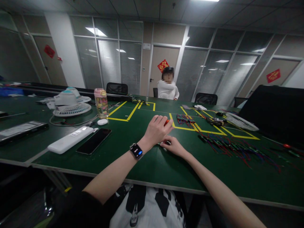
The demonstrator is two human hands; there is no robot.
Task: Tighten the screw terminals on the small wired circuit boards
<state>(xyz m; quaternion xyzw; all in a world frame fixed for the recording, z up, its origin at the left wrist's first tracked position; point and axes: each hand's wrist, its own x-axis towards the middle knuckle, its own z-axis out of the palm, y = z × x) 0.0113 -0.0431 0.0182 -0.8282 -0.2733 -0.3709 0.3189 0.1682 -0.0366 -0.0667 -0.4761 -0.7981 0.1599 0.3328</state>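
Above the green table, my left hand [154,131] with a watch on its wrist is closed around an orange-red ended thing [167,122]. Most of that thing is hidden by the fingers, so its kind does not show. Just below it and to the right, my right hand [175,147] rests low at the tabletop, fingers pinched on a small dark and pale part [167,142]. The two hands nearly touch. Off to the right lie several narrow green circuit boards with red and blue wires [228,145], and a smaller wired cluster [185,119] is beyond the hands.
On the left are a phone [94,141], a long white device [70,139], a white case [102,122], a pink-lidded bottle [101,104] and white fans [71,104]. Yellow tape [211,132] marks the green table [147,167]. A person [167,88] sits opposite. A black screen [273,117] stands right.
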